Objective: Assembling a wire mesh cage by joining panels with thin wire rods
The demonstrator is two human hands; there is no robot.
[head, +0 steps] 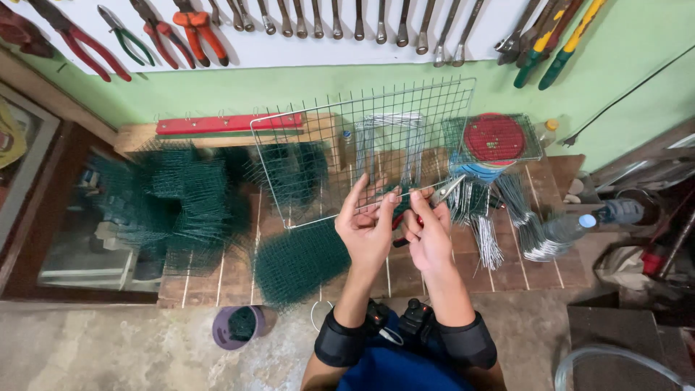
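Bare steel wire (405, 192) is running between my hands over the worktop's (550, 269) middle: my left hand (367, 228) is pinching it, my right hand (428, 237) is squeezing red-handled pliers (436, 197) onto it.

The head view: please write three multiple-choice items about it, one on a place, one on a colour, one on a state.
1. Where do the spanners hang?
A. on the white wall board
B. on the floor
C. in the purple cup

2. What colour is the round disc by the wall?
A. blue
B. red
C. yellow

3. What does the right hand hold?
A. nothing
B. a bottle
C. pliers

Answers:
1 A, they hang in a row on the board.
2 B, it shows red behind wire mesh.
3 C, the jaws point out above the fingers, while the left hand pinches a thin wire.
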